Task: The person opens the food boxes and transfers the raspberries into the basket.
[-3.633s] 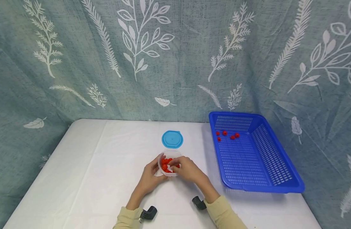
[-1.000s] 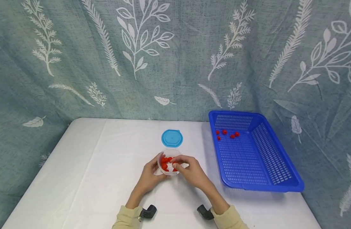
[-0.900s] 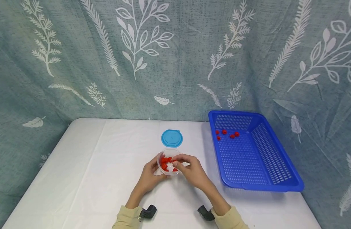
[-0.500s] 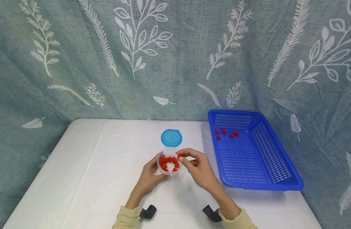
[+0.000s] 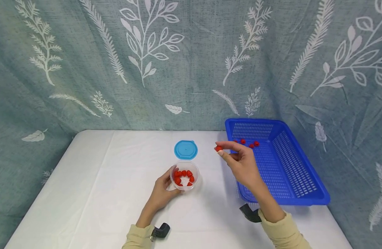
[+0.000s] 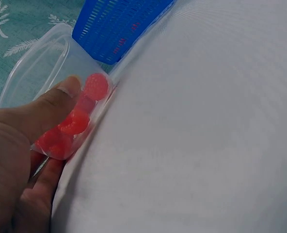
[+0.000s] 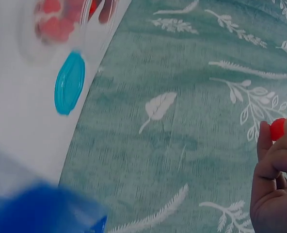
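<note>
My left hand (image 5: pixel 164 188) curls round the side of a clear plastic tub (image 5: pixel 195 169) on the white table. Several raspberries (image 5: pixel 184 173) lie in the tub, also seen through its wall in the left wrist view, where my thumb presses the tub (image 6: pixel 41 73). Between thumb and forefinger, my right hand (image 5: pixel 245 167) pinches one raspberry (image 5: pixel 219 148), raised near the left edge of the blue basket (image 5: pixel 279 200). That pinched raspberry (image 7: pixel 278 129) shows in the right wrist view too. Several raspberries (image 5: pixel 256 143) sit at the back left of the basket, partly hidden by my hand.
A round blue lid (image 5: pixel 186 149) lies on the table just behind the tub. The basket stands at the table's right side. A green curtain (image 5: pixel 197 69) with white leaf prints hangs behind the table.
My right hand has lifted a raspberry out of the tub and moved right and back, up to the basket's edge. My left hand and the tub have stayed in place.
</note>
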